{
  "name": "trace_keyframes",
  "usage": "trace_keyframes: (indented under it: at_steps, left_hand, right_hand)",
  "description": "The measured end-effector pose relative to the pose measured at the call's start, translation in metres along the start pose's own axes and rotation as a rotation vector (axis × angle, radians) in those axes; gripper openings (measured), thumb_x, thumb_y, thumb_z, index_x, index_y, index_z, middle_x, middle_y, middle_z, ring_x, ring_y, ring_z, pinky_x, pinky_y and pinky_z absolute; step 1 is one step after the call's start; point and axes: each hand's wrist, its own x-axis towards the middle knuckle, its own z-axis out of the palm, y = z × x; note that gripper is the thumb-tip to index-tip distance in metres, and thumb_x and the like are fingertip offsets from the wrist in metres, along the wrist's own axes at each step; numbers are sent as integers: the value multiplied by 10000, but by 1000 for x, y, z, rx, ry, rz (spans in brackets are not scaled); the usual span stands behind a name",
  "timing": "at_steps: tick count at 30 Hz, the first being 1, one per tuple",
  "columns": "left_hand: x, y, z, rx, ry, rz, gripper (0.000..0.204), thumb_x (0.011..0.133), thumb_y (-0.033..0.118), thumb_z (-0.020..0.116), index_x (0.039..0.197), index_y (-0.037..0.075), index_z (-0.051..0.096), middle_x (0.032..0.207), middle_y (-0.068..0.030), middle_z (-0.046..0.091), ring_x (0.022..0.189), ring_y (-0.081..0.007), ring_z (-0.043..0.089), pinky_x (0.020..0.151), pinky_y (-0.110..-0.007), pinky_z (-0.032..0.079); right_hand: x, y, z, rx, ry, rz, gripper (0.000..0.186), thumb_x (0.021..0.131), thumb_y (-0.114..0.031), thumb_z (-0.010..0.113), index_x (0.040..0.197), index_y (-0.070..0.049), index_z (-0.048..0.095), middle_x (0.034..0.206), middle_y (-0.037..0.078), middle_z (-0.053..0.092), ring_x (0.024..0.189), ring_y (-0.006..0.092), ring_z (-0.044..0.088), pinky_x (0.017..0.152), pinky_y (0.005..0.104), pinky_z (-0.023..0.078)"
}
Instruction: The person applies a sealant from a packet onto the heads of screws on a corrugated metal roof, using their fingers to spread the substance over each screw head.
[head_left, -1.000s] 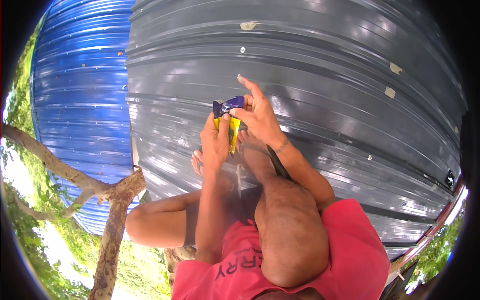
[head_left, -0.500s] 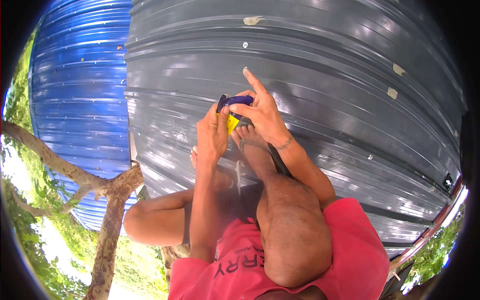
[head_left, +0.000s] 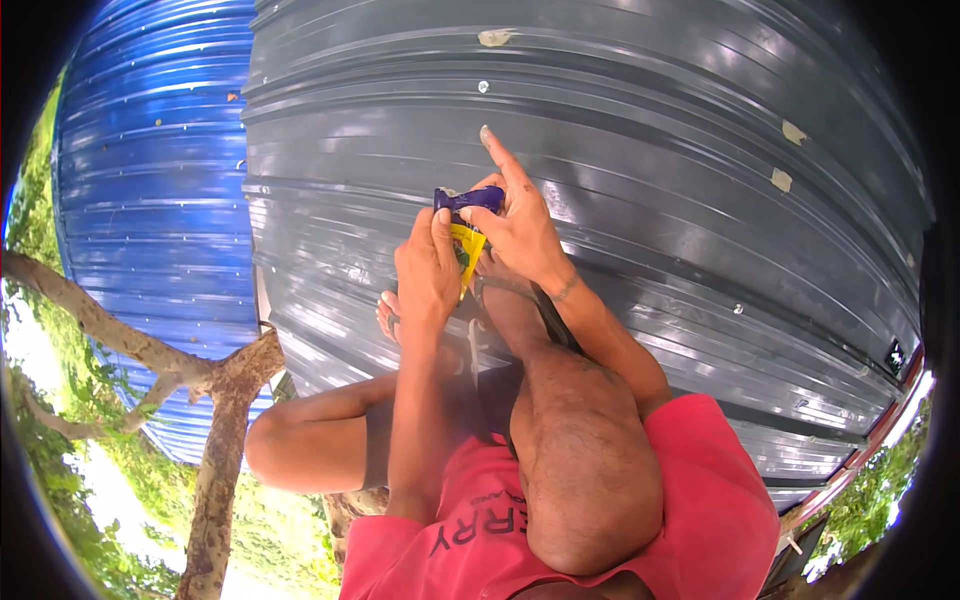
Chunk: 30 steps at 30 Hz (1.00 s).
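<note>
In front of my raised knee, both hands meet around a small dark purple piece (head_left: pixel 482 198) with a flared left end; its kind cannot be made out. My right hand (head_left: pixel 525 238) grips it between thumb and curled fingers, the index finger stretched out away from me. From the left, my left hand (head_left: pixel 428 270) pinches at its flared end, thumb and fingers pressed together. Just below hangs a shiny yellow packet (head_left: pixel 470 250) with a green patch, partly covered by my left fingers. Whether packet and purple piece are joined cannot be told.
I sit on a dark grey ribbed metal roof (head_left: pixel 650 190) with screw heads and pale patches. A blue ribbed roof (head_left: pixel 155 200) adjoins at left. A forked tree branch (head_left: pixel 225 380) rises at lower left. My feet (head_left: pixel 500 285) rest close behind the hands.
The purple piece has turned and shows its flared end more plainly. More of the yellow packet shows, now hanging lower beside my left fingers. Both hands stay nearly in place.
</note>
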Motion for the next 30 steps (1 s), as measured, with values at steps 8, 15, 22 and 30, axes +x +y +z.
trace_keyframes:
  at_steps: [8, 15, 22, 30]
  left_hand:
    - [9, -25, -6, -603, 140, -66, 397, 1092, 346, 487, 881, 28, 599, 763, 31, 518, 717, -49, 452, 591, -259, 394]
    - [-14, -34, -6, -758, -317, -185, 304, 1075, 239, 516, 1159, -24, 643, 1023, -128, 724, 891, -185, 711, 816, -314, 598]
    - [-12, -29, -7, -645, -194, -83, 315, 1091, 225, 477, 1113, -32, 658, 887, -135, 739, 740, -164, 699, 696, -295, 578]
    - [-14, -30, -22, -341, -238, -11, 342, 1096, 257, 465, 1015, -21, 646, 720, -52, 625, 663, -113, 559, 628, -299, 474]
  right_hand:
    - [-11, 11, 4, 373, -174, 195, 1032, 871, 62, 714, 1625, -60, 20, 978, 90, 649, 872, 114, 649, 796, 259, 535]
    - [17, -8, -8, 283, -81, -68, 1022, 886, 70, 685, 1625, -74, -7, 982, 113, 663, 885, 127, 659, 804, 264, 547]
    - [5, 5, 4, 274, -167, 15, 1053, 882, 75, 677, 1624, -85, -52, 1047, 129, 695, 935, 130, 662, 870, 293, 540]
    - [8, -18, -11, 284, -240, 8, 1073, 877, 78, 680, 1624, -104, -69, 1058, 137, 712, 929, 129, 674, 879, 281, 534]
